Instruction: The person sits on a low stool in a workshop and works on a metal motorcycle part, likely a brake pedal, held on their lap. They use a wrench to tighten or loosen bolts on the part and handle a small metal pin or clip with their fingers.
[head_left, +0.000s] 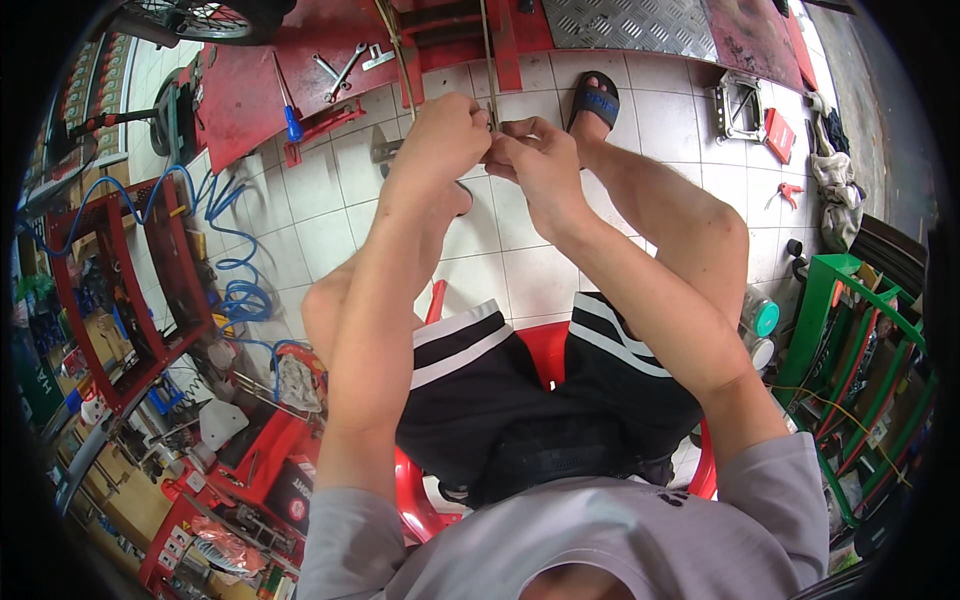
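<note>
My left hand (447, 137) and my right hand (535, 165) meet in front of the red platform's edge, fingers bent and pinched together. What lies between the fingertips is small and mostly hidden. A thin brass-coloured rod or cable (489, 60) runs down to where the fingertips meet. To its left, a second thin strip (396, 50) passes behind my left hand. Beneath my left wrist a metal tool head, perhaps a hammer (384, 150), shows on the tiles.
On the red platform (235, 90) lie a blue-handled screwdriver (292, 122) and several spanners (346, 72). A coiled blue air hose (243, 297) lies left on the tiled floor. Red racks with tools crowd the left; a green rack (825, 300) stands right. I sit on a red stool (545, 350).
</note>
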